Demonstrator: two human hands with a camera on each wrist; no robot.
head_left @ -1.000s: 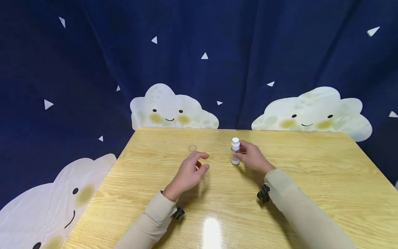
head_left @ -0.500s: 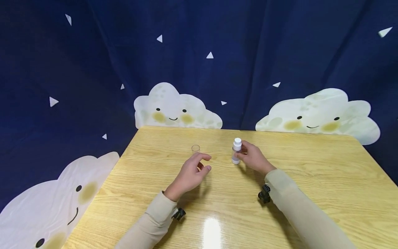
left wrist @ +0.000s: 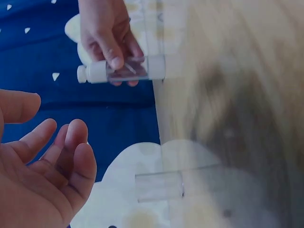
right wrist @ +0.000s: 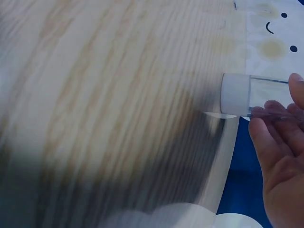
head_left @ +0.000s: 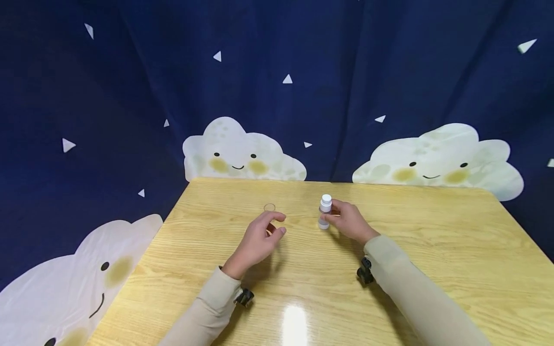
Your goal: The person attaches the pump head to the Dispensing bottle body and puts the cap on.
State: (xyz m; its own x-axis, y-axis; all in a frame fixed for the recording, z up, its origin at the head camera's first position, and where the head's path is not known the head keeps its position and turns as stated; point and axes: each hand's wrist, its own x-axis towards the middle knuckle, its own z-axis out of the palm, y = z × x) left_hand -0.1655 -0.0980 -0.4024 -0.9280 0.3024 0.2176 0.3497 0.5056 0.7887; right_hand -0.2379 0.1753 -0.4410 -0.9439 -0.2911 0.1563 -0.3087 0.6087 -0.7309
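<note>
My right hand [head_left: 349,222] grips a slim bottle [head_left: 325,207] with a white top, a clear middle and a white base. The bottle is upright; whether its base touches the table or hovers just over it I cannot tell. Thumb and fingers lie on opposite sides of its clear middle in the left wrist view. My left hand [head_left: 257,239] is held above the table with fingers loosely bent and nothing between them. Just beyond its fingertips a clear open-rimmed cylinder [left wrist: 159,186] stands on the table; in the head view mostly its round rim [head_left: 269,207] shows.
The wooden table [head_left: 415,269] reaches back to a dark blue curtain [head_left: 329,72] printed with white clouds and triangles. A bright light reflection [head_left: 295,324] lies on the tabletop near the front. Small black cameras sit at both wrists.
The head view shifts a little. My left hand has drifted slightly left, away from the bottle. My right hand keeps hold of the bottle in nearly the same place.
</note>
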